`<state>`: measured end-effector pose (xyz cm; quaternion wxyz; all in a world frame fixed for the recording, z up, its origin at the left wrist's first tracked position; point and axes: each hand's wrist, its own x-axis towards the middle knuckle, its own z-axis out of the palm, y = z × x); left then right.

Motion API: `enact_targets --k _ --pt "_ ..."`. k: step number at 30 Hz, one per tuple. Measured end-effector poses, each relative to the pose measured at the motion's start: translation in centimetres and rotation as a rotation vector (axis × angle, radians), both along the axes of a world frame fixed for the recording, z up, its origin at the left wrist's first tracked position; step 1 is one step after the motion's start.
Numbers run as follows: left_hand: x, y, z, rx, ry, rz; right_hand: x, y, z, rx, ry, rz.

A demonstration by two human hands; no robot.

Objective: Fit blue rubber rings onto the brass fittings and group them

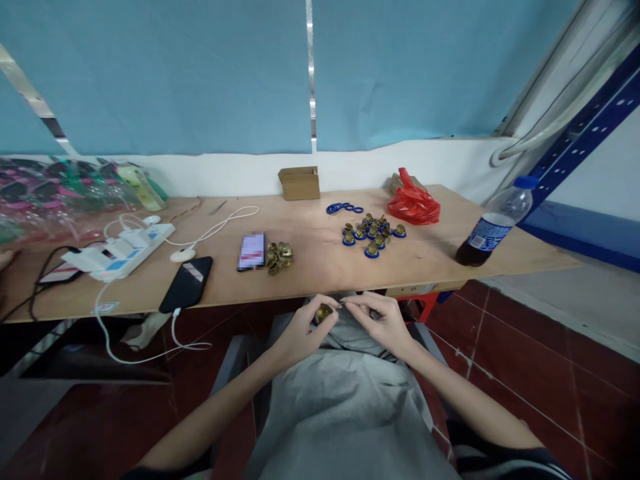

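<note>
Above my lap, just in front of the table edge, my left hand (309,327) is closed around a round brass-coloured piece (323,313). Close to its fingertips, my right hand (383,321) has thumb and forefinger pinched together; anything between them is too small to make out. On the table ahead lies a cluster of brass-coloured pieces with blue rings (373,230). Farther back rest several loose blue rings (344,208). A small pile of cup-shaped brass-coloured pieces (280,257) sits to the left, beside a phone with a lit screen (251,251).
A soda bottle (493,227) stands at the table's right, near a red plastic bag (414,202). Against the wall is a small cardboard box (300,184). A black phone (187,285), a white power strip (130,252) and cables occupy the left, with several clear bottles (45,207) behind.
</note>
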<state>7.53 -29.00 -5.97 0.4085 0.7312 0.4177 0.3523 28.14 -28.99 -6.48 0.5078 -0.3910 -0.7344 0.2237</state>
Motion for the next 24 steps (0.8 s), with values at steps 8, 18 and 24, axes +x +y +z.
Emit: enact_targets --k 8,18,24 --pt "-0.6 -0.4 0.0 0.066 -0.054 -0.097 0.1 0.6 0.7 -0.582 0.353 0.224" --pt "0.0 -1.6 -1.4 -0.170 -0.275 -0.101 -0.5 -0.7 -0.4 -0.904 0.662 0.496" --pt "0.1 -2.4 -0.5 -0.297 -0.347 -0.059 -0.7 -1.3 -0.2 -0.935 0.711 0.556"
